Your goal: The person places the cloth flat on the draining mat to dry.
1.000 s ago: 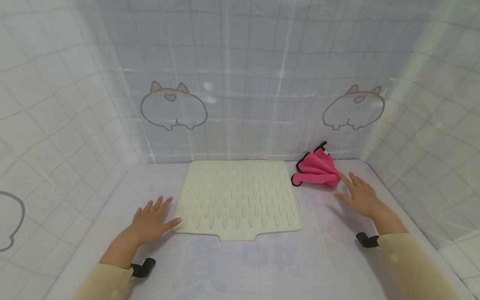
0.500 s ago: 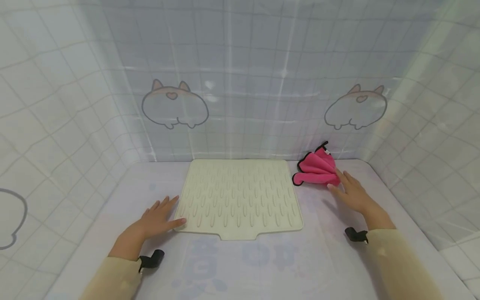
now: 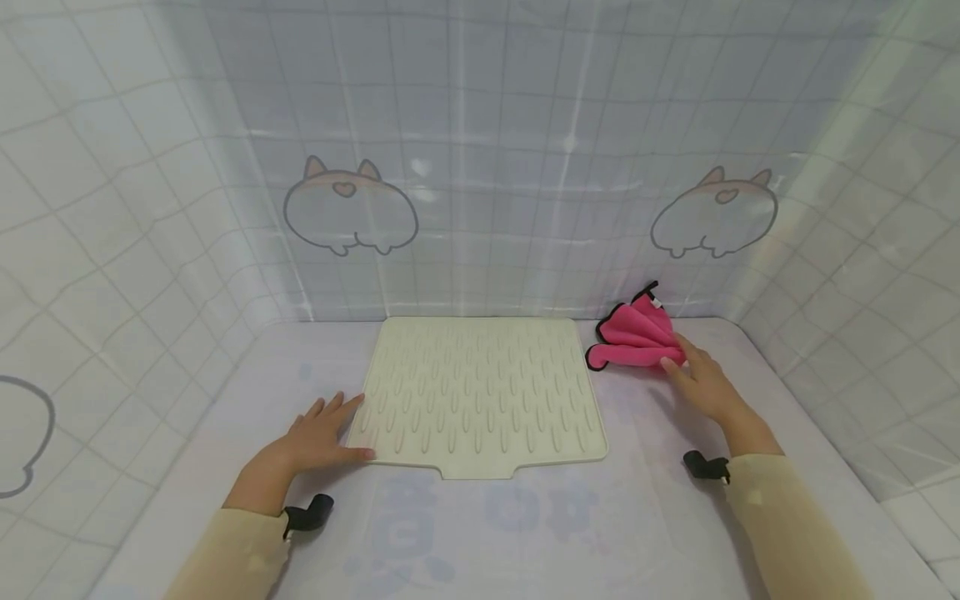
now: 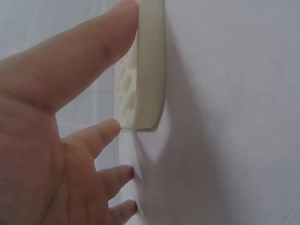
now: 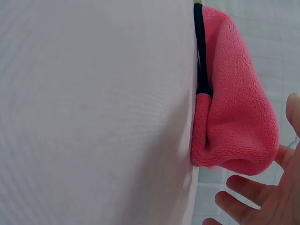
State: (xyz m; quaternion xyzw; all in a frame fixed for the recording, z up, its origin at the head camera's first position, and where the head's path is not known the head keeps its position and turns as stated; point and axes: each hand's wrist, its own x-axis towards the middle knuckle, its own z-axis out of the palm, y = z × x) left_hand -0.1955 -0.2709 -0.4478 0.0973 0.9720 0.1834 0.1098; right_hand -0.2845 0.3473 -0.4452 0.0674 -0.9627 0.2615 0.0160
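Observation:
A cream mat point(image 3: 480, 400) with raised oval bumps lies flat at the middle, near the back wall. My left hand point(image 3: 318, 437) is at its front left corner. In the left wrist view the thumb point(image 4: 112, 35) overlaps the mat's edge and another fingertip meets the corner; the fingers are straight. To the mat's right lies a crumpled pink fleece cloth point(image 3: 637, 333) with black trim, a hanging loop and a white tag. My right hand point(image 3: 705, 387) is at the cloth's right end, fingers spread. In the right wrist view one finger goes partly behind the cloth point(image 5: 239, 103).
Both things lie on a pale table cover point(image 3: 487, 533) with faint blue print. White grid-patterned sheets with cartoon animal drawings point(image 3: 348, 212) rise at the back and both sides. A small black device point(image 3: 309, 512) sits at each wrist.
My left hand has moved right onto the mat's front left corner. My right hand has moved left, up against the pink cloth. Mat and cloth look nearly unmoved.

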